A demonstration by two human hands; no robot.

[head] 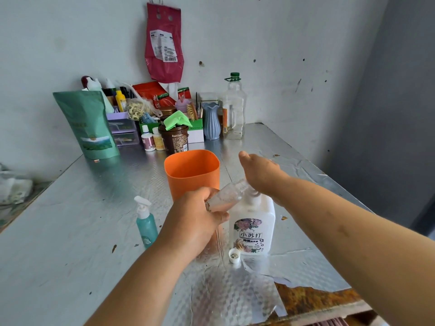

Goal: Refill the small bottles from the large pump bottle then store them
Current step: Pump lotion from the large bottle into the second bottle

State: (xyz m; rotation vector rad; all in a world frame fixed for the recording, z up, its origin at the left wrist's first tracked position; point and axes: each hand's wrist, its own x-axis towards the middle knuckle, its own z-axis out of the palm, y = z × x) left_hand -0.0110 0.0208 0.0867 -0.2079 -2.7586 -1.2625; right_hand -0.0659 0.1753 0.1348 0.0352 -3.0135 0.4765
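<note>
Head: your left hand grips small clear bottle, flat right hand presses large white pump bottle; hold mouth at spout

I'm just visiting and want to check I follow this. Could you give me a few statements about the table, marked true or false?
The left hand grips a clear small bottle, tilted toward the pump. True.
A white cap lies on the table in front of the large pump bottle. True.
The right hand holds that cap. False: it presses on the large pump bottle's pump.
The teal bottle lies on its side. False: it stands upright.
</note>
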